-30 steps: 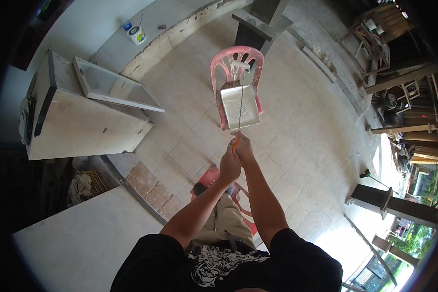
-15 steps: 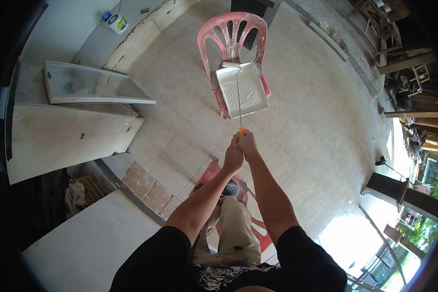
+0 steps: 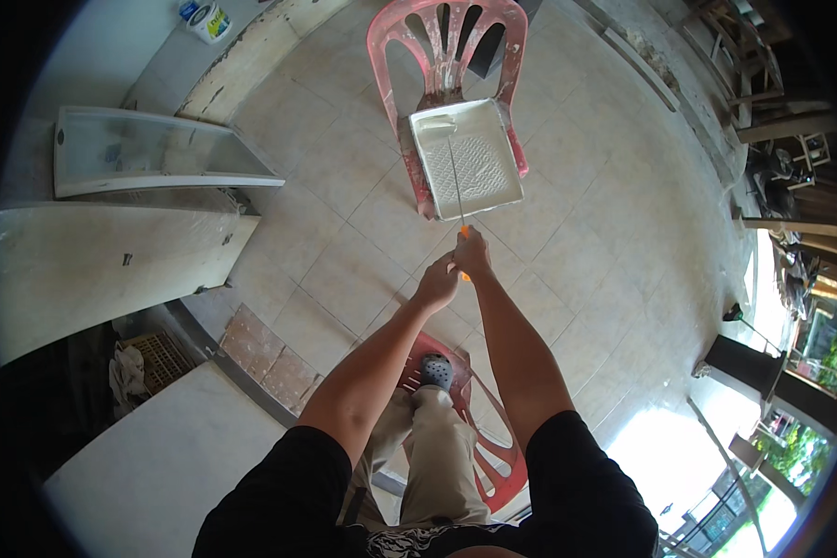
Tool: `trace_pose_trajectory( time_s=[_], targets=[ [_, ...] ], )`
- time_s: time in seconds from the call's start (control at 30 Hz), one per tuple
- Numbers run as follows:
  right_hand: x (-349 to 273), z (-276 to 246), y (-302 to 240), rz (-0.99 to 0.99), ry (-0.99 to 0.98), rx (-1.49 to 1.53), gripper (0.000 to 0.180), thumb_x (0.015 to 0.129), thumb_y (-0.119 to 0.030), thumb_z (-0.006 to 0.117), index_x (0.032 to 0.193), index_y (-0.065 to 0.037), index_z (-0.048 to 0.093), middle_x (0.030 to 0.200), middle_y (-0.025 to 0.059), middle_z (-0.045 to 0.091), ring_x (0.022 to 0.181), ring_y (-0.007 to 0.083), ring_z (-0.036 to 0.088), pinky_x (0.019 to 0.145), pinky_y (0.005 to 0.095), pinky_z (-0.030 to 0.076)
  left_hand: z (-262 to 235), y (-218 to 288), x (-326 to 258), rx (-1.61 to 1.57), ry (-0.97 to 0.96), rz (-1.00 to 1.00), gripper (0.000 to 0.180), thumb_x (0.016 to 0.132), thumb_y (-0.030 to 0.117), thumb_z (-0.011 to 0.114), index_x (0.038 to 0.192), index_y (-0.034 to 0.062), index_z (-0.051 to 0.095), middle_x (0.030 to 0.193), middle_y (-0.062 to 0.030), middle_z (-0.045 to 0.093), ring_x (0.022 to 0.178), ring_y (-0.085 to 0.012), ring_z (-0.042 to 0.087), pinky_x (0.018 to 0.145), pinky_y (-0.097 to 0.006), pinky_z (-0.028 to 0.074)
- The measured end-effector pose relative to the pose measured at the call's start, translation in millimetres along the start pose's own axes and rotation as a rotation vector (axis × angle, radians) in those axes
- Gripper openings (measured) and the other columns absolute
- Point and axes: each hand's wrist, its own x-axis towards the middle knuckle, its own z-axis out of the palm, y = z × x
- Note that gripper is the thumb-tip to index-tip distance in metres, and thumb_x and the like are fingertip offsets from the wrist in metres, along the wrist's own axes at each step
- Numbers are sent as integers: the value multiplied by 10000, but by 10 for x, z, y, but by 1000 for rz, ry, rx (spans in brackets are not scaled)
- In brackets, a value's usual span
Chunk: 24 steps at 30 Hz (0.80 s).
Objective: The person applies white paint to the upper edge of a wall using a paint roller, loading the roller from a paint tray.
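A paint roller (image 3: 457, 177) with a thin metal rod and an orange handle reaches away from me. My right hand (image 3: 472, 251) is closed around the upper part of the handle. Lower down, my left hand (image 3: 438, 283) wraps the handle close beside it, its fingertips partly hidden. The white-coated roller head lies inside the far left part of a paint tray (image 3: 511, 199), which has a textured, paint-covered bed. That tray rests on the seat of a paint-spattered red plastic chair (image 3: 448, 70).
Under me is another red plastic chair (image 3: 500, 456), with a grey clog (image 3: 437, 370) on its seat. To the left are a framed glass panel (image 3: 172, 186), a pale cabinet (image 3: 102, 270) and a white surface (image 3: 172, 456). A paint bucket (image 3: 211, 23) stands at the far left.
The roller head has come from the tray's far rim down into the tray. Both hands still hold the handle. The whole view has shifted slightly.
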Motion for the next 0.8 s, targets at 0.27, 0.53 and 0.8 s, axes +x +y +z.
trace_pose_trajectory(
  time_s=[0.27, 0.53, 0.8],
  targets=[
    [-241, -251, -132, 147, -8, -66, 385, 1050, -289, 553, 1315, -27, 651, 1278, 264, 687, 1181, 435, 665, 1005, 505, 522, 126, 4, -103, -63, -25, -5, 378, 977, 85, 532, 1332, 8, 635, 1228, -235, 725, 1179, -378, 686, 1008, -419, 512],
    [-741, -716, -224, 181, -11, -194, 431, 1063, -318, 513, 1411, -73, 580, 1217, 255, 715, 1168, 464, 667, 983, 532, 532, 384, 344, -532, 17, -5, -58, 375, 998, 59, 561, 1361, -7, 628, 1232, -179, 727, 1171, -247, 670, 1003, -359, 493],
    [-23, -570, -215, 99, -54, -141, 323, 1050, -262, 533, 1265, -38, 620, 1199, 241, 725, 1174, 421, 684, 982, 522, 536, 288, 309, -43, 37, 49, -90, 465, 973, 57, 594, 1437, 50, 604, 1222, -122, 713, 1133, -205, 652, 999, -325, 480]
  ],
)
